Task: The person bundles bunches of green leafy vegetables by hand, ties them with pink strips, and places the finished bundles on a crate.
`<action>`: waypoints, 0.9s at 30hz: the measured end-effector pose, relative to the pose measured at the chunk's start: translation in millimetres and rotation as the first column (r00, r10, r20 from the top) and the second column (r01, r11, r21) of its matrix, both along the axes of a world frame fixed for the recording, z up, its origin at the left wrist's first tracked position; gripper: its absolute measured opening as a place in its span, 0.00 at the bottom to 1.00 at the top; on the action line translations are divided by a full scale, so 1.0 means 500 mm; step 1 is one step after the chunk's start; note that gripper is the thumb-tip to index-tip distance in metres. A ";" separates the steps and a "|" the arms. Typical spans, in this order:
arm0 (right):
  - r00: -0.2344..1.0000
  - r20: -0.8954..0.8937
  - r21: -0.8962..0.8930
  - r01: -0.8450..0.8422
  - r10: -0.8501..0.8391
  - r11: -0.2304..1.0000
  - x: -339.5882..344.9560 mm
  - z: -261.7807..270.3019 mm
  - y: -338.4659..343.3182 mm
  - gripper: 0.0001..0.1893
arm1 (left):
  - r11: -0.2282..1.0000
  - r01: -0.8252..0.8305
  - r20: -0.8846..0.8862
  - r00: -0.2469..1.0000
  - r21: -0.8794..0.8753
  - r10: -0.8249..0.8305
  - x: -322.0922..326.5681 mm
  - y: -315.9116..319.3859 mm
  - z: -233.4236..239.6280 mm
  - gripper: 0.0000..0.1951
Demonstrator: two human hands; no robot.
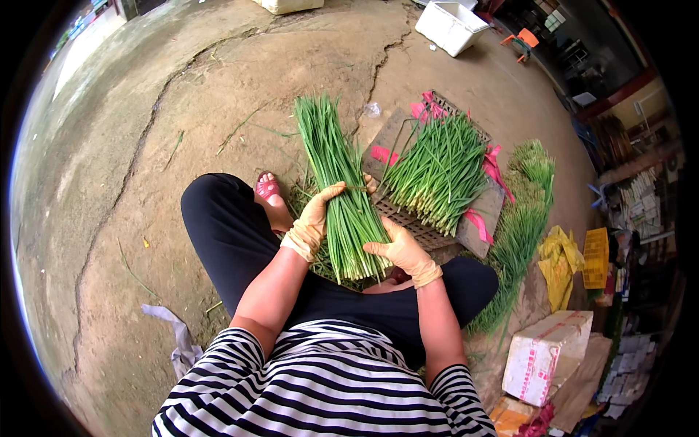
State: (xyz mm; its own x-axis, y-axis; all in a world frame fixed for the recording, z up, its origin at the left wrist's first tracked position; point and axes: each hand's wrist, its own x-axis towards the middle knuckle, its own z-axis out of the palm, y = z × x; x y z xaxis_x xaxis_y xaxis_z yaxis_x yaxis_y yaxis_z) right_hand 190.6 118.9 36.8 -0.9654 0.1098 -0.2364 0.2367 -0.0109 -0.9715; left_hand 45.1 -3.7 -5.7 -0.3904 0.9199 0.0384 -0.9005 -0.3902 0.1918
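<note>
A tied bundle of long green garlic chives [341, 164] lies across both my gloved hands above my lap, its pale cut ends towards me. My left hand [317, 218], in a cream rubber glove, grips the bundle's left side near a thin tie band [355, 188]; fingertips show on the far side. My right hand [403, 251], gloved alike, rests against the lower right side with thumb and fingers spread around the stalks near the cut ends. Just right of the bundle, a loose pile of chives [437, 169] lies on a board [480, 235] set over an upturned plastic crate [401, 216].
Pink cloth strips [494, 169] hang about the board. A long heap of chives [519, 218] lies on the ground to the right, near a yellow bag [560, 262], a yellow crate [595, 257] and a white box [546, 355]. A white foam box [450, 30] stands farther off.
</note>
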 end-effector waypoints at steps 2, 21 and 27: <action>0.998 0.054 -0.061 -0.034 0.037 0.998 -0.004 0.017 0.016 0.33 | 0.997 0.040 0.015 0.999 0.066 -0.041 -0.005 -0.008 0.013 0.28; 0.950 -0.183 0.954 0.109 0.254 0.280 0.037 0.096 -0.053 0.14 | 0.987 -0.103 0.147 0.982 -0.126 0.121 -0.016 0.000 -0.012 0.23; 0.930 -0.276 0.921 0.184 0.243 0.342 0.026 0.072 -0.064 0.21 | 0.977 -0.142 0.043 0.988 -0.159 0.150 -0.012 0.002 -0.016 0.19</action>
State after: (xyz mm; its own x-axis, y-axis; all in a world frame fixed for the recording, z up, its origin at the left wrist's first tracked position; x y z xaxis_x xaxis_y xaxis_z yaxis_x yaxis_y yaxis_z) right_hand 203.7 86.7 72.7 -0.9529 0.0176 0.3028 -0.0911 0.9356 -0.3411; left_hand 39.1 -2.5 -13.7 -0.5185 0.8459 -0.1250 -0.8468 -0.4876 0.2124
